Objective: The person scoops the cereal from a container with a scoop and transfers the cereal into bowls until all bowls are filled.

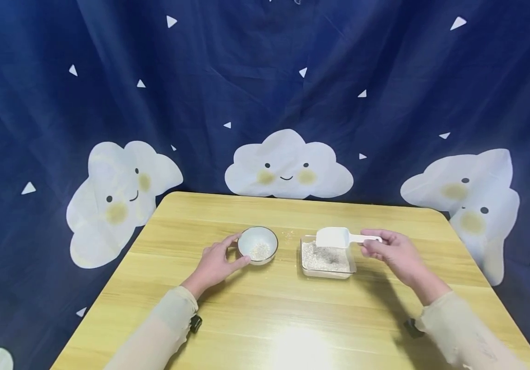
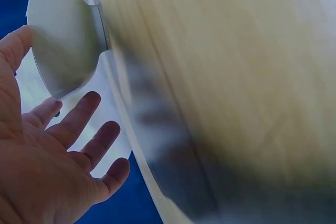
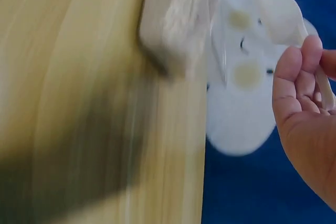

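A white bowl with a dark rim (image 1: pixel 258 237) stands on the table with some pale flakes at its bottom. My left hand (image 1: pixel 219 261) is at its left side, thumb and index fingertips right at the bowl. The left wrist view shows the other fingers of this hand (image 2: pixel 58 150) spread apart, clear of the bowl (image 2: pixel 65 38). My right hand (image 1: pixel 396 254) pinches the handle of a white scoop (image 1: pixel 334 238) between thumb and fingers. The scoop overlaps the back of a clear rectangular container (image 1: pixel 327 274) of pale flakes. In the right wrist view, the scoop (image 3: pixel 278 9) is raised above the container.
A few crumbs (image 1: pixel 288 235) lie on the wooden table (image 1: pixel 265 303) between bowl and container. Behind the table's far edge hangs a dark blue curtain (image 1: pixel 265 97) with white clouds and triangles.
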`<state>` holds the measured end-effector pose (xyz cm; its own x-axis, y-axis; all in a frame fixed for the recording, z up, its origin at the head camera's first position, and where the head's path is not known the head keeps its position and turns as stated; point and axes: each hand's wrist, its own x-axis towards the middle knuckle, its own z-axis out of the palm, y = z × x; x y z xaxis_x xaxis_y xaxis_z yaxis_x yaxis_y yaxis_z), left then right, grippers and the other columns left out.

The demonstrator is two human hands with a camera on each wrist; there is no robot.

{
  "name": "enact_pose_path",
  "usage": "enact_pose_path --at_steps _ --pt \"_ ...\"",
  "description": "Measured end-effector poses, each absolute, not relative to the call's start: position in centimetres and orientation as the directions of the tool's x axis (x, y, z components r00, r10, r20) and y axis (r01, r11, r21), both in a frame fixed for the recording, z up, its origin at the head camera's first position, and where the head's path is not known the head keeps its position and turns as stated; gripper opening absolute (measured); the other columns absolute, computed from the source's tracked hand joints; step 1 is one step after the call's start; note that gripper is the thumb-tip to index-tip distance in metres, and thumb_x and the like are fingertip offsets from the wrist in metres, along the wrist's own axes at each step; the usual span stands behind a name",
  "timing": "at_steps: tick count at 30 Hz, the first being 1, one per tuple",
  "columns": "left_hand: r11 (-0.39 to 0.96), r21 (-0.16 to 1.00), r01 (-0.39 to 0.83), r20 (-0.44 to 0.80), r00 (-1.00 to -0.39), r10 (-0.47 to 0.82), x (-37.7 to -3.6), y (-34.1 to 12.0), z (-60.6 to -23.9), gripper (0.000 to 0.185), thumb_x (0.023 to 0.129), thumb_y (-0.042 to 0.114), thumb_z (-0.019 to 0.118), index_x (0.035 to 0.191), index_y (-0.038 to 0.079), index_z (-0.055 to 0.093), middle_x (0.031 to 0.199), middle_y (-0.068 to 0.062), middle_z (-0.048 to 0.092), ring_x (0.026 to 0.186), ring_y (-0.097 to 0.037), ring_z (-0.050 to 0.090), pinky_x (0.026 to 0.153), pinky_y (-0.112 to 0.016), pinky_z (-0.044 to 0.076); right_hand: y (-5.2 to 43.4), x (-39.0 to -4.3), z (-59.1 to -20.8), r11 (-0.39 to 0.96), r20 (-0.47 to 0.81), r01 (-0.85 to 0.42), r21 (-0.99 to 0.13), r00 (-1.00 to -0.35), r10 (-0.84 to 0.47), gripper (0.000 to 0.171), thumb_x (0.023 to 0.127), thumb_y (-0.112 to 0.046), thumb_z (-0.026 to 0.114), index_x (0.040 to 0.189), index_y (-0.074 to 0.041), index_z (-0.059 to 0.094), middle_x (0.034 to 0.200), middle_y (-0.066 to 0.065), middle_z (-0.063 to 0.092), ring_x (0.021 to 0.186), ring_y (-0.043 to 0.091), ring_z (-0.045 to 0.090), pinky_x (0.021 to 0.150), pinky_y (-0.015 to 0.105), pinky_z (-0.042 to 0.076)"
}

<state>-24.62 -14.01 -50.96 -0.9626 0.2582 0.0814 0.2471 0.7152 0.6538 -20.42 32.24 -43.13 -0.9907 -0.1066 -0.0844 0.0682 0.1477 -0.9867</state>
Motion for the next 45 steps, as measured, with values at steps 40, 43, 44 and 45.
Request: enact_pose_path --at_steps 40,43,44,45 --pt "0.589 0.734 0.337 -0.019 -0.857 0.514 -22.8 -0.3 -48.9 0.088 0.100 0.055 0.068 0.169 0.015 0.031 0.155 -0.016 0.061 0.099 -0.040 0.075 0.123 -0.049 0.046 32.1 -19.0 -40.6 0.759 0.151 -0.253 -0.600 -0.967 -0.203 0.026 0.097 -0.004 0.073 0.122 0.004 0.074 0.087 0.007 0.080 0.068 0.000 0.065 0.056 0.022 0.053" --pt "0.596 0.730 0.333 -0.029 -0.857 0.514 -23.1 -0.2 -49.3 0.087 0.100 0.055 0.068 0.169 0.016 0.032 0.157 -0.013 0.060 0.130 -0.033 0.068 0.125 -0.047 0.043 31.5 -19.1 -40.3 0.787 0.181 -0.290 -0.544 -0.957 -0.228 0.024 0.096 -0.004 0.073 0.118 0.003 0.076 0.085 0.003 0.078 0.065 0.000 0.058 0.054 0.022 0.049" --pt "0.599 0.727 0.337 -0.032 -0.854 0.520 -23.2 -0.1 -49.4 0.087 0.100 0.055 0.068 0.170 0.016 0.031 0.158 -0.012 0.059 0.134 -0.032 0.066 0.126 -0.047 0.043 31.4 -19.1 -40.3 0.792 0.181 -0.292 -0.537 -0.956 -0.230 0.023 0.096 -0.004 0.073 0.118 0.003 0.076 0.085 0.002 0.078 0.064 0.000 0.056 0.053 0.021 0.048" --pt "0.598 0.723 0.345 -0.031 -0.850 0.526 -23.2 -0.1 -49.5 0.087 0.101 0.055 0.068 0.169 0.016 0.031 0.158 -0.012 0.059 0.133 -0.032 0.066 0.125 -0.046 0.044 31.3 -19.1 -40.3 0.793 0.178 -0.289 -0.536 -0.957 -0.229 0.023 0.095 -0.004 0.072 0.117 0.002 0.076 0.085 0.002 0.077 0.064 0.000 0.055 0.053 0.021 0.047"
